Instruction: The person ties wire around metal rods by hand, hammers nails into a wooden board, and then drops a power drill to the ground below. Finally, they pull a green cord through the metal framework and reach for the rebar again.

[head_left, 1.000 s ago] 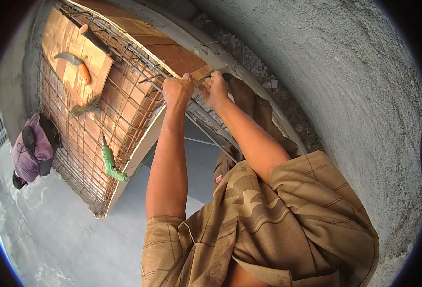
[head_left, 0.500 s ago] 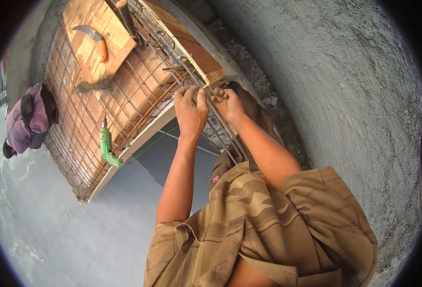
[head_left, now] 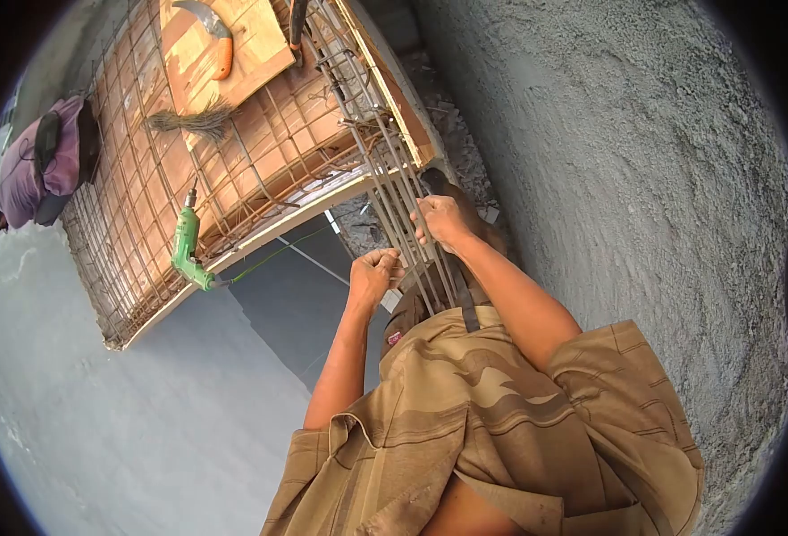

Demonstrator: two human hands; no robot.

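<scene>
Several long steel rebar rods (head_left: 403,214) run from the corner of the formwork down toward my waist. My right hand (head_left: 443,221) is at their right side, its fingers curled round a rod. Lower and to the left, my left hand (head_left: 374,275) is closed in a pinch beside the rods; anything between its fingertips is too small to make out. Beyond the hands, a rebar mesh (head_left: 264,170) lies over wooden formwork. A bundle of tie wire (head_left: 202,121) and a green power drill (head_left: 187,241) rest on it.
A curved blade with an orange handle (head_left: 224,58) lies on a plywood board (head_left: 255,40), next to a dark-handled tool (head_left: 297,27). Rough grey wall (head_left: 617,179) rises close on my right. A person in a purple shirt (head_left: 41,174) bends at the mesh's far left.
Both hands have come down from the formwork corner toward my body and moved apart, the left one lower. The view has shifted, showing more of the rods.
</scene>
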